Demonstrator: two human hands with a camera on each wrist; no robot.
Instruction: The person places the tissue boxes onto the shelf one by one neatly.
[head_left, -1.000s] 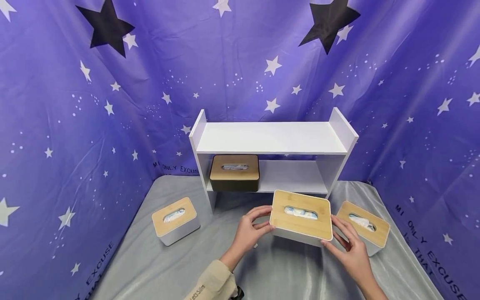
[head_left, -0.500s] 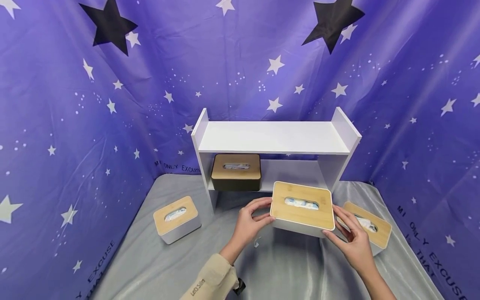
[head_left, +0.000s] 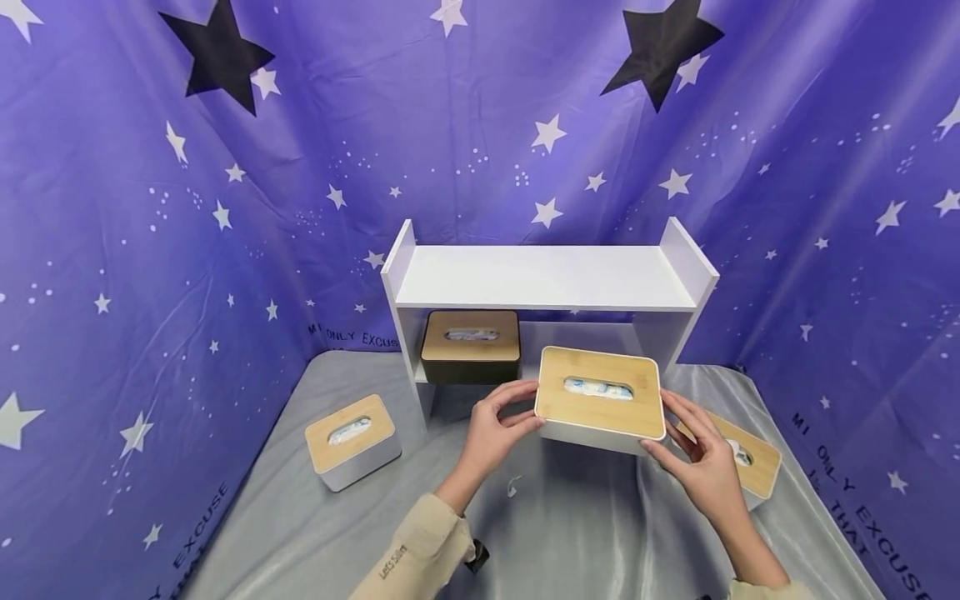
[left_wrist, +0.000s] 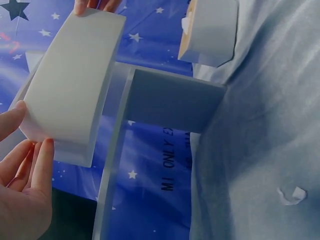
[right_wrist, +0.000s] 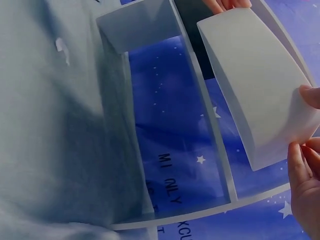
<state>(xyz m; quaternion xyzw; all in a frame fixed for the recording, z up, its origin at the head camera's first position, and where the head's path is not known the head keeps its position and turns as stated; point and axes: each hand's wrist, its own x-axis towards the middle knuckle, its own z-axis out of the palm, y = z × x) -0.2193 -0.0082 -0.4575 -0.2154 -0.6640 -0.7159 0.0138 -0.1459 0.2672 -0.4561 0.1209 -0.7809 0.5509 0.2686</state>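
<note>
The left hand and right hand face each other, fingers gripping, forearms slanting inward.

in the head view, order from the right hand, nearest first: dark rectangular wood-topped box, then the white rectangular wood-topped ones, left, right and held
1. held white box: in the right hand's grip
2. right white box: right side, partly hidden by the hand
3. dark box: left part of the white shelf
4. left white box: far left, on grey cloth

Left hand's fingers gripping a white box, right hand's fingers at its far end, wood-topped tissue box near them, starry blue curtain behind
</note>
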